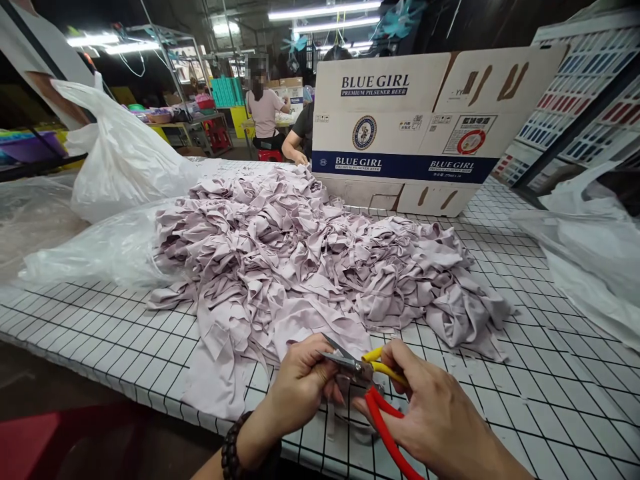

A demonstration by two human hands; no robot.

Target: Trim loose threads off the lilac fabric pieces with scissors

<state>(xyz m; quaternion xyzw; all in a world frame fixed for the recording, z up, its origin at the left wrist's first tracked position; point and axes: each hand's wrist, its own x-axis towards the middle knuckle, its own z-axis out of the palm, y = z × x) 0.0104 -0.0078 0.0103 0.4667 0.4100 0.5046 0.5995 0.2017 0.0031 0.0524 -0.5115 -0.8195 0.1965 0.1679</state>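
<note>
My right hand [425,400] grips a pair of scissors [363,368] with one yellow and one red handle. The blades stand apart and point left, toward the fingers of my left hand [303,380]. That hand is closed in a pinch on a pale mauve piece of fabric, mostly hidden by the fingers; a strip of it seems to hang below, between the hands. Right behind both hands a large heap of the same crumpled mauve fabric [295,247] spreads over the table, one piece lying flat toward the front edge at left.
The table [125,347] has a white cover with a black grid. A cardboard box [400,120] stands upright behind the heap. Plastic bags lie at left [120,160] and right [595,233]. A co-worker's hand [299,157] rests by the heap's far side; another person sits farther back.
</note>
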